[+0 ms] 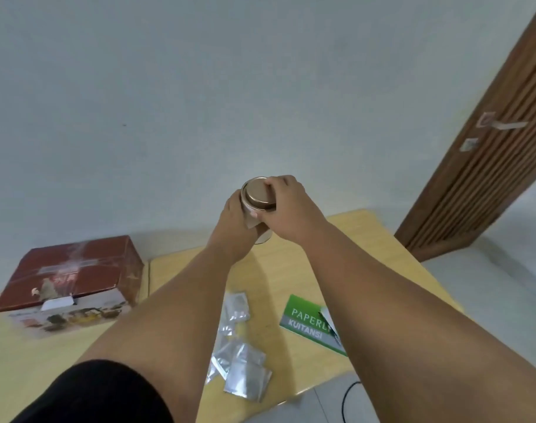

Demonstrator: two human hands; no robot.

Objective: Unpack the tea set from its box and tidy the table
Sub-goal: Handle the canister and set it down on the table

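I hold a small round tin (262, 232) up above the far side of the table. My left hand (234, 230) wraps around its body from the left. My right hand (286, 206) grips its gold lid (257, 195) from the right and above. The lid sits on the tin. A dark red tea-set box (71, 279) rests at the left of the table with its lid flap down. Several silver foil sachets (240, 358) lie scattered on the wood between my forearms.
A green receipt booklet (306, 320) lies on the yellow wooden table (181, 270) at the right, partly under my right forearm. A brown slatted door (486, 166) stands at the right. A black cable (350, 398) lies on the floor by the table's near edge.
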